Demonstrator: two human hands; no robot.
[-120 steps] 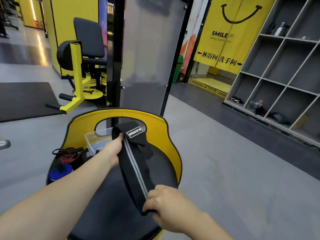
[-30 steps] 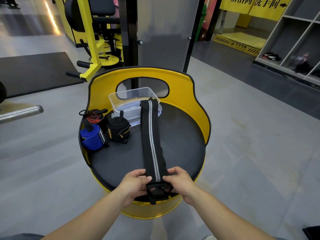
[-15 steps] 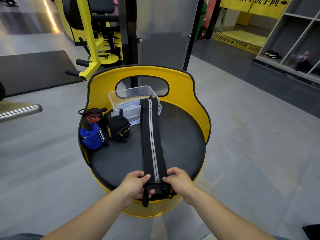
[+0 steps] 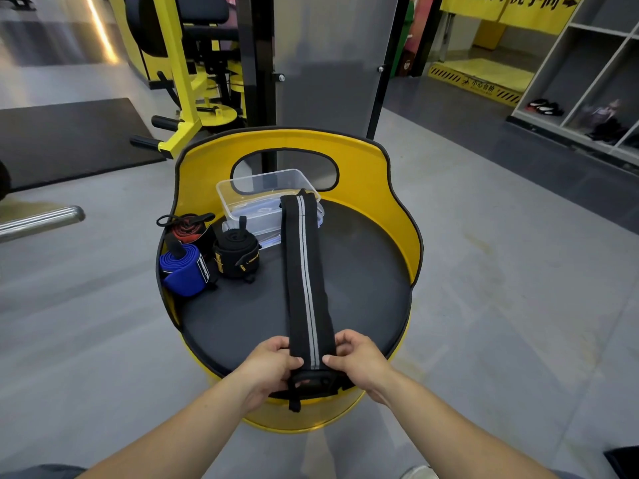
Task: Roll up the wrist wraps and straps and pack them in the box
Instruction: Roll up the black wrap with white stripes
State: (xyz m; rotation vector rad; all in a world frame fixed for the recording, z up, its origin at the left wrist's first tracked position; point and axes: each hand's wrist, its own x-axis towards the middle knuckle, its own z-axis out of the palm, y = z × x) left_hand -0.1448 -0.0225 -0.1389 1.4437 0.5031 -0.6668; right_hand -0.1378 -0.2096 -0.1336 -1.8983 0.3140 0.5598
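While both hands pinch the near end of a long black wrist wrap with a grey centre stripe (image 4: 306, 281), the first turn of a roll is forming there. The left hand (image 4: 273, 366) and the right hand (image 4: 356, 361) each close thumb and fingers on one side of the strap's end, thumbs on top. Half a second ago a thumb loop and the flat end lay loose below the fingers; now that end is tucked under into a small dark bundle, with only a short black tail hanging down over the seat's front rim. In my judgement the rolling step has just begun, and nearly the whole strap is left to wind.

Beyond the hands, the strap lies straight along the round black padded seat with a raised yellow backrest (image 4: 363, 278), and its far end rests on the clear plastic box (image 4: 262, 195) at the back. Left of the strap, apart from it, sit three finished rolls: a blue one (image 4: 185, 269), a black one with yellow lettering (image 4: 237, 255) and a red and black one (image 4: 188, 229).

Bare seat lies open to the right of the strap. The hands work right at the front edge, so a loosened roll could drop to the grey floor.
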